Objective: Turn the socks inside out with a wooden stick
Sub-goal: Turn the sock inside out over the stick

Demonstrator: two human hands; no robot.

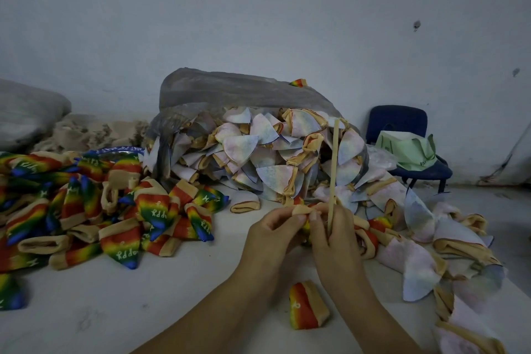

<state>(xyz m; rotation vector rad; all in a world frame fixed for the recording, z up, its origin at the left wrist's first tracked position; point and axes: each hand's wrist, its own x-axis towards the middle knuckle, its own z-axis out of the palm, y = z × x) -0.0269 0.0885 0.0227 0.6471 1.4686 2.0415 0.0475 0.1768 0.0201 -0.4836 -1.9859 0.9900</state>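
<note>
left grip [274, 231] and right grip [334, 234] are both pinching the sock cuff [301, 210], right one's also holding the wooden stick [333, 164] upright

Blue chair [398, 121] by the wall at right, pale green bag [408, 152] on its seat, grey plastic sack [230, 89] in the middle, another grey sack [26, 115] far left, stained grey wall [258, 8].

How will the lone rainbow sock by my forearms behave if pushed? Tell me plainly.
The lone rainbow sock lies flat and creased on the table, so it is probably floppy and would bunch rather than slide whole. It looks thin, so likely light. Being flat fabric, it should not roll or tip.
</note>
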